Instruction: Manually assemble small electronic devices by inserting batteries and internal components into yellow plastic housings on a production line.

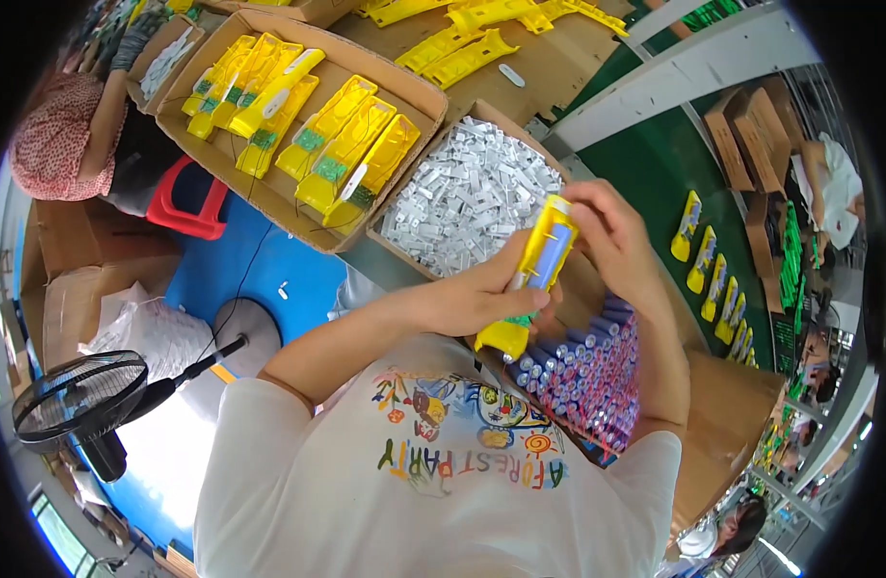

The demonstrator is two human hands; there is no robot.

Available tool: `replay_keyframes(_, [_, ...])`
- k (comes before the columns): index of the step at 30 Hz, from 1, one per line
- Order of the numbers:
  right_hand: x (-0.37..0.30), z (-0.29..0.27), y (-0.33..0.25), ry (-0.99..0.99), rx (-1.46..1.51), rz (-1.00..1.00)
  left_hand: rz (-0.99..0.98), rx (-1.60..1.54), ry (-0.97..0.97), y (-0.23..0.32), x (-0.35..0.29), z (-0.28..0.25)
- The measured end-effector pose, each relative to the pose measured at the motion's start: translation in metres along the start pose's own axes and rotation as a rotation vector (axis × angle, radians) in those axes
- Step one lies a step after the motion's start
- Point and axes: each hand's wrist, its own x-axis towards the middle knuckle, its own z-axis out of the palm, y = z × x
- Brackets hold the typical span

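Observation:
My left hand point(493, 294) is closed around a yellow plastic housing half point(503, 339), held tilted in front of my chest. A blue cylindrical battery cell point(553, 252) lies in its hollow, and a green circuit board shows partly beside my thumb. At the upper end of the housing, my right hand point(611, 236) has its fingers bent and its fingertips pressed against the edge. Whether something small sits between those fingertips is hidden. Just below my hands is a box of upright purple-blue battery cells point(582, 366). Behind them stands a carton of small white plastic pieces point(476, 188).
A carton point(344, 252) with several yellow housings stands at the far left. More yellow shells point(462, 53) lie at the back. Filled yellow housings point(703, 260) line the green conveyor belt point(645, 159) to the right, beyond a metal rail. A fan point(86, 400) and another person point(67, 144) are at left.

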Motion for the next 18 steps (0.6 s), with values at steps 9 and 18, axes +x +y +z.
replay_keyframes(9, [0.028, -0.271, 0.285, 0.635, -1.146, 0.16, -0.302, 1.69, 0.86, 0.069, -0.042, -0.183])
replay_keyframes(18, [0.03, -0.066, 0.039, 0.438, -1.001, -0.422, -0.029, -0.258, 0.64, 0.07, -0.019, -0.043])
